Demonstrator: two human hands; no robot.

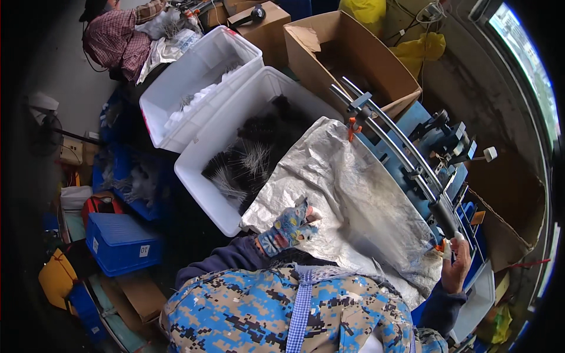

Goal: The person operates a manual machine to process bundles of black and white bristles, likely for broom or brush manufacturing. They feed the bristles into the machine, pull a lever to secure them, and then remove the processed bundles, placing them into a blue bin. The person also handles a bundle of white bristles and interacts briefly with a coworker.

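Note:
My left hand wears a colourful patterned fingerless glove and lies over a silvery-white woven sheet across my lap. Its fingers are curled in; whatever they hold is too small to make out. At the right edge of the sheet my right hand has white wrapping on its fingertips. Its fingers are drawn together at the lower end of a black handle, and I cannot tell what is between them. The handle sits on the metal rails of a blue bench machine. Orange clips hold the sheet's edge.
A white tub holds dark bristly pieces and thin wires. Behind it, another white tub holds white tufts. An open cardboard box stands beyond the machine. Blue bins are at the left. Another person sits far left.

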